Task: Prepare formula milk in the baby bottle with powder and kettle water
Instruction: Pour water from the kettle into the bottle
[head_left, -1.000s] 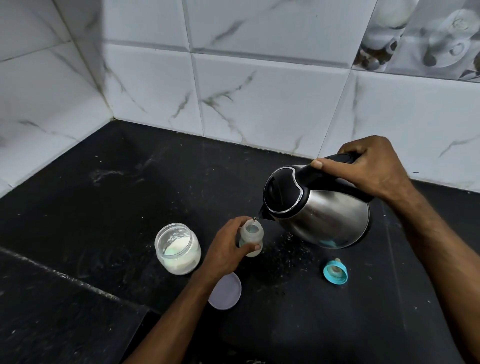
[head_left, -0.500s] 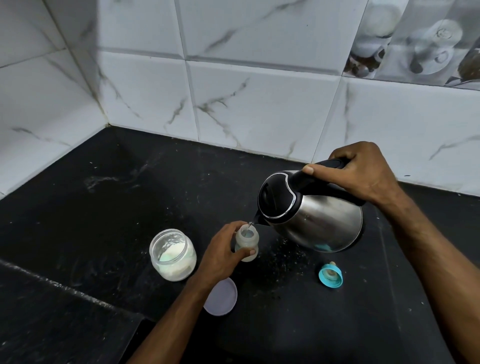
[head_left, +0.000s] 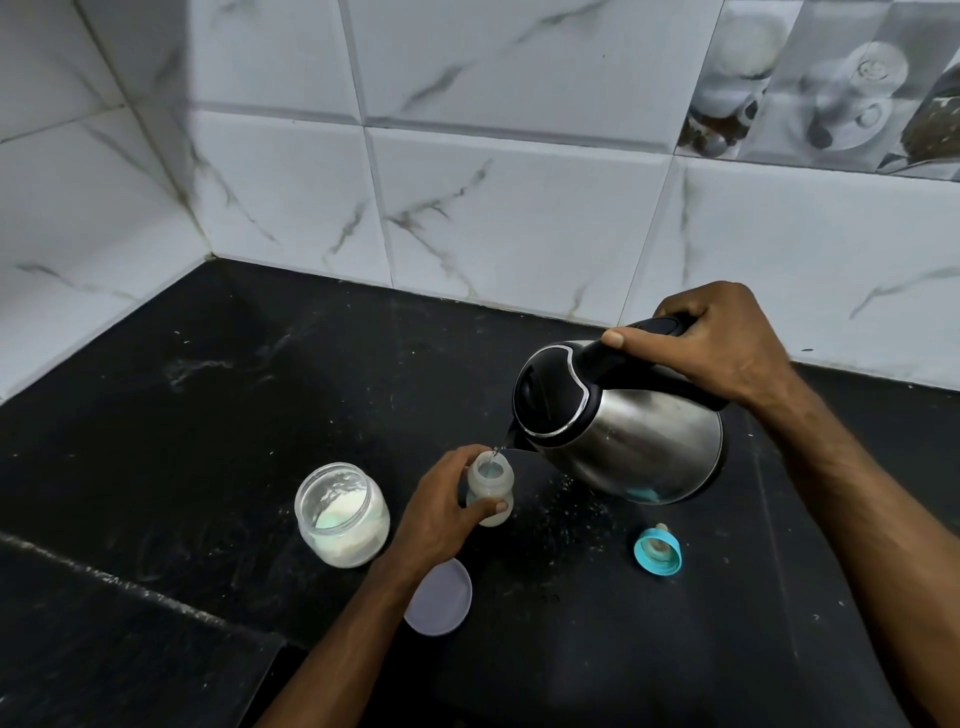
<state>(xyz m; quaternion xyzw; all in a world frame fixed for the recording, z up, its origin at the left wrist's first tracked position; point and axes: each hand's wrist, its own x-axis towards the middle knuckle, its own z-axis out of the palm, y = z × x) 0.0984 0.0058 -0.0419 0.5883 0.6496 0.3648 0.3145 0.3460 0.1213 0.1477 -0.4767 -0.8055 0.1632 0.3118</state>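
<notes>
A small translucent baby bottle stands open on the black counter, and my left hand grips its body. My right hand holds the black handle of a steel kettle, tilted with its spout just above the bottle's mouth. A thin stream of water runs from the spout into the bottle. A glass jar of white powder stands open to the left of the bottle.
The bottle's teal nipple cap lies on the counter to the right, below the kettle. A pale lilac jar lid lies flat under my left wrist. White marble tiles wall the back and left. A counter step runs along the lower left.
The view has tilted up slightly, so everything sits lower in frame. The kettle stays tilted over the bottle and both hands keep their grips.
</notes>
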